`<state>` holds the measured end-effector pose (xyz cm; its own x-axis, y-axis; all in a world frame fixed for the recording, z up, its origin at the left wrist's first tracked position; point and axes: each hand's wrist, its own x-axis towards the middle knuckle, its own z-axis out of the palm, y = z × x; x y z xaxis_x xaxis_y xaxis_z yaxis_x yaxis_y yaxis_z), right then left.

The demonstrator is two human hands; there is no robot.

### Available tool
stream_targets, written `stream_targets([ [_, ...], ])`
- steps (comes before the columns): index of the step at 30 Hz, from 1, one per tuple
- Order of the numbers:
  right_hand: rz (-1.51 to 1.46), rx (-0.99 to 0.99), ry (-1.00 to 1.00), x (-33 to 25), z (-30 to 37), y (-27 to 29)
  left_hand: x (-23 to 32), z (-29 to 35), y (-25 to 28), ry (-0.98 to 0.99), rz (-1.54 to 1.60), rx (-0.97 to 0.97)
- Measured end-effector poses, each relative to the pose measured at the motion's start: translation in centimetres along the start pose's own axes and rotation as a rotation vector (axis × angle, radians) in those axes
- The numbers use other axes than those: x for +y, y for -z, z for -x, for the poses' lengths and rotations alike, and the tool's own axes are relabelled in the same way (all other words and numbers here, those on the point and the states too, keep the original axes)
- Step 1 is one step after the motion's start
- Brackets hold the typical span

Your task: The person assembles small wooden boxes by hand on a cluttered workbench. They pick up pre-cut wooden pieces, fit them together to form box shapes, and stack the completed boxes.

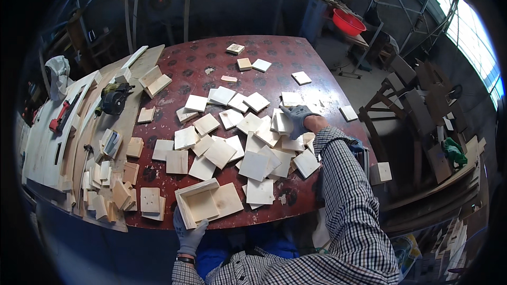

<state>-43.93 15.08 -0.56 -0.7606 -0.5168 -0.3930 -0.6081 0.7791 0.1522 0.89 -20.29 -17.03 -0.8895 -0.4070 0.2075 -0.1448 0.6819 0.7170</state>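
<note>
At the table's near edge my gloved left hand (pixel 190 235) grips the corner of a small open wooden box (pixel 196 206), tilted so its inside shows. A flat wooden board (pixel 228 200) lies against the box's right side. Farther off, over the right part of a loose heap of square wooden pieces (pixel 219 153), is my gloved right hand (pixel 299 118). Its fingers are closed on the upper edge of a wooden block (pixel 283 123); whether that is one piece or two pressed together I cannot tell.
The red-brown table (pixel 174 68) carries several scattered squares at its far side. Small wood pieces (pixel 100 179) and a dark power tool (pixel 113 98) lie on boards at left, with a red tool (pixel 60 117) beyond. A red basin (pixel 348 22) stands far right; wooden frames (pixel 393 108) are nearer.
</note>
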Motion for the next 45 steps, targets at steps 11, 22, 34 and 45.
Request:
stream_targets([
  [11,-0.291,0.313,-0.201,-0.4,3.9,0.6,0.4,-0.5,-0.2,-0.025,0.009,0.034],
  [22,-0.580,0.236,0.155,-24.8,18.1,-3.1,-0.1,-0.5,-0.9,-0.123,-0.124,0.068],
  [34,-0.561,0.177,0.005,-37.7,15.1,-4.4,-1.1,-0.9,-1.9,-0.169,-0.129,0.153],
  [45,-0.698,0.255,-0.119,-38.6,13.5,-7.0,-1.0,-0.6,-0.4,-0.164,-0.038,0.010],
])
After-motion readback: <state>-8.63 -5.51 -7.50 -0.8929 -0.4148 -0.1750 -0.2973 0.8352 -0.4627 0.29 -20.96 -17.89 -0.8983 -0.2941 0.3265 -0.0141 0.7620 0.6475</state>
